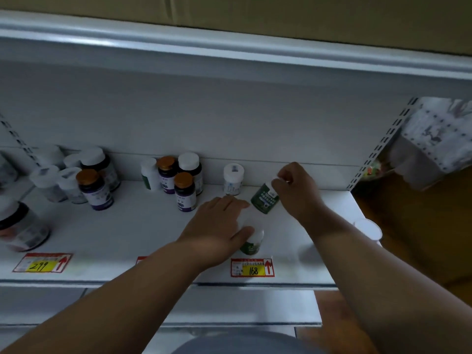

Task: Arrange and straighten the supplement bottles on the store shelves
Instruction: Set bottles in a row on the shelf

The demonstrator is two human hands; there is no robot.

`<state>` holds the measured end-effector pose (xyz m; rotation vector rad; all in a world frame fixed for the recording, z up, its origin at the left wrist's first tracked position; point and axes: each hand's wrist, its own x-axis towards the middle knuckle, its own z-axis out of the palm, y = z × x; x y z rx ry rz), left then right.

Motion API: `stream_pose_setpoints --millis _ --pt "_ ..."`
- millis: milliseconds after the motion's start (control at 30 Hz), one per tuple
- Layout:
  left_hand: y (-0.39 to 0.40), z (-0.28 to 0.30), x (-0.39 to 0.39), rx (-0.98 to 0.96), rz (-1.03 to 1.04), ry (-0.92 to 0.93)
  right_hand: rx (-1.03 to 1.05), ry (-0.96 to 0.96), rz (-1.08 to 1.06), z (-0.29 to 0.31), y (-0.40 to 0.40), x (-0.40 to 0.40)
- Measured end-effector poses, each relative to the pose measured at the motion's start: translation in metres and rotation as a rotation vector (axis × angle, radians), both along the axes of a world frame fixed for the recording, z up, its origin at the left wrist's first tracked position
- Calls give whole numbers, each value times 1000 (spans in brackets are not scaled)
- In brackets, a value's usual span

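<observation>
**Both hands on green bottles at the shelf's right end**

On the white shelf [143,226], the right hand [296,190] pinches the cap of a tilted green bottle [264,200]. Just in front of it, the left hand [217,226] wraps a second green bottle [251,242], above the 168 price tag [252,268]. A white bottle [233,180] stands behind.

Both forearms were bare from wrist to the frame's lower edge, with no sleeve, watch, band or ring showing. The left hand [219,226] and the right hand [297,186] wore no gloves. At the bottom centre a rounded patch of grey-blue garment [229,344] covered the person's torso
</observation>
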<state>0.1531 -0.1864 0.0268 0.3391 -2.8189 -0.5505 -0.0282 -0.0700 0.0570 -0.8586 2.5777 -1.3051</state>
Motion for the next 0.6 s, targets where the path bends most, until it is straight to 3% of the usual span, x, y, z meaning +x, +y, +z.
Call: stream_pose_setpoints --millis 167,300,467,600 --pt "10 -1 3 -136 -97 -35 -58 53 1 20 31 27" --pt "23 -4 0 -308 -85 -92 122 163 60 19 54 43" --pt "24 -9 -3 -323 -76 -158 330 178 230 4 65 52" --pt "26 -11 -9 -320 -38 -176 379 187 347 -9 60 52"
